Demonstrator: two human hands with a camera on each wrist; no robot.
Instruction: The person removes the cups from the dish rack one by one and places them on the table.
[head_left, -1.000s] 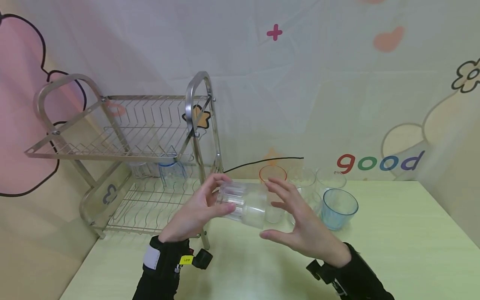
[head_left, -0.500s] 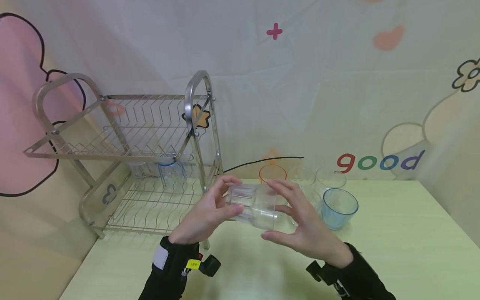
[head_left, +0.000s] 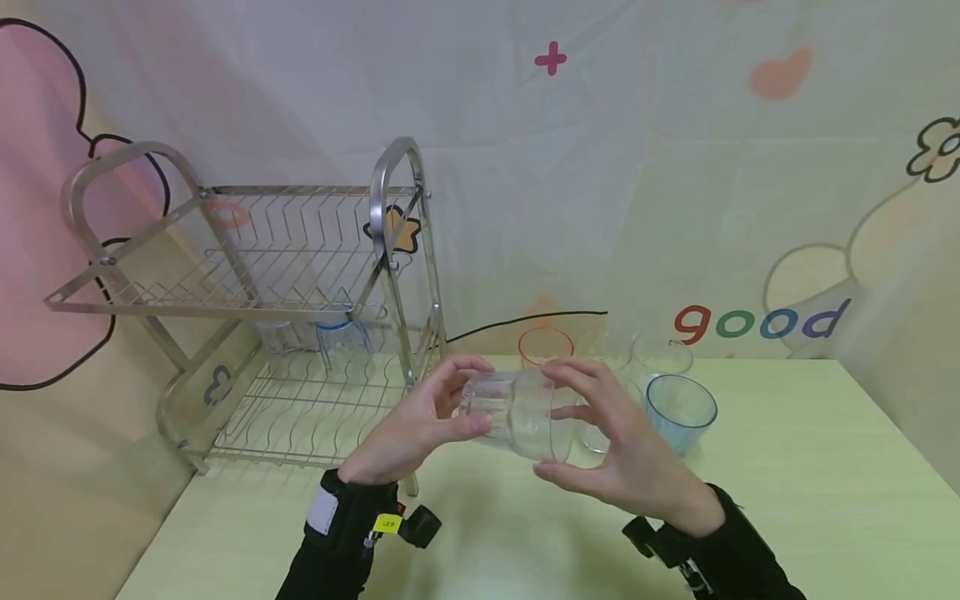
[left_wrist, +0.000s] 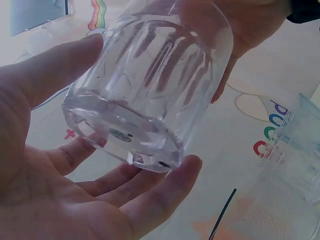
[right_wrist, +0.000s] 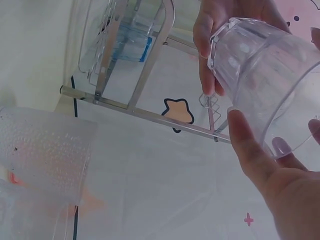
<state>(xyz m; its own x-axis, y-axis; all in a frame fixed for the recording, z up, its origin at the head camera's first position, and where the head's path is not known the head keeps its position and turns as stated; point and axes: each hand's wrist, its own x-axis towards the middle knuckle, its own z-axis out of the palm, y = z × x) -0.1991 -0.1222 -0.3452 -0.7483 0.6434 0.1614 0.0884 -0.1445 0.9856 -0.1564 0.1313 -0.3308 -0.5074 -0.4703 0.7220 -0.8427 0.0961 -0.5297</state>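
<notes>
Two-tier metal dish rack (head_left: 225, 314): left of and beyond the left hand (head_left: 412, 429); a blue-rimmed glass (head_left: 343, 342) sits on its lower tier. The left hand grasps the base of the clear faceted tumbler (head_left: 528, 417) – tilted sideways between both hands, mouth rightward. Red-rimmed glass (head_left: 545, 343): beyond the tumbler. The right hand (head_left: 637, 458) grips the rim end. Blue glass (head_left: 678, 410): upright, just beyond the right hand.

A ribbed tumbler (head_left: 525, 421) is clear, one cup (head_left: 684, 417) blue-tinted, the rack (head_left: 225, 313) silver, the tabletop (head_left: 817, 492) pale green.
</notes>
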